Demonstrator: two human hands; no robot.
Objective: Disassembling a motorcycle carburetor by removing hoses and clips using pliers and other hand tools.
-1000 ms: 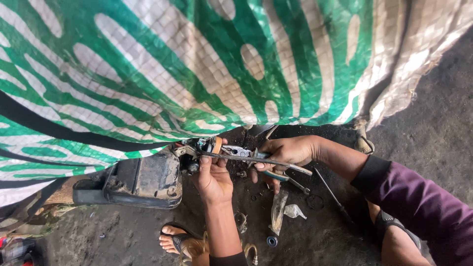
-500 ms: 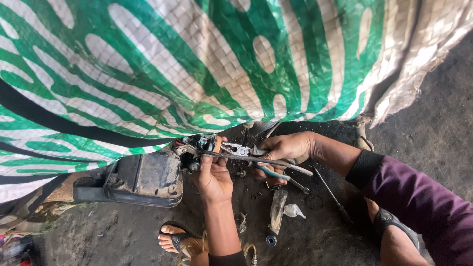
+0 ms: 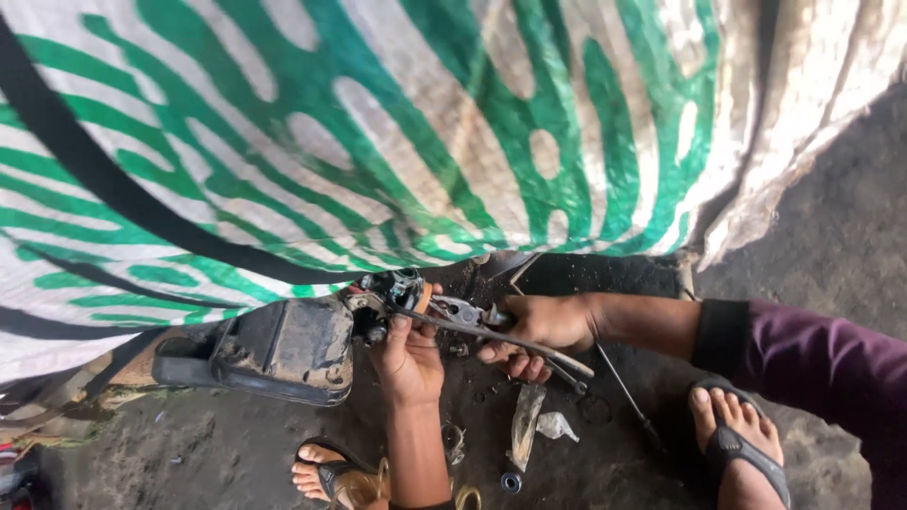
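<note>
My left hand (image 3: 408, 354) grips a small dark metal part (image 3: 392, 291) at the end of a grimy black housing (image 3: 283, 348), thumb and fingers pressed around it. My right hand (image 3: 534, 331) is closed on the handles of long pliers (image 3: 472, 321), whose jaws reach left onto the same metal part. An orange piece shows beside the jaws. A purple sleeve (image 3: 812, 368) covers my right forearm. Both hands work low, just under the hanging sheet.
A big white woven sheet with green and black stripes (image 3: 378, 132) fills the upper view. On the dirty ground lie a metal blade-like piece (image 3: 524, 425), a crumpled scrap, a small ring (image 3: 511, 483) and a thin rod. Sandalled feet (image 3: 732, 444) rest at bottom.
The view has shifted slightly; the hands and pliers stay on the metal part, with the right hand's grip on the handles tightened a little.
</note>
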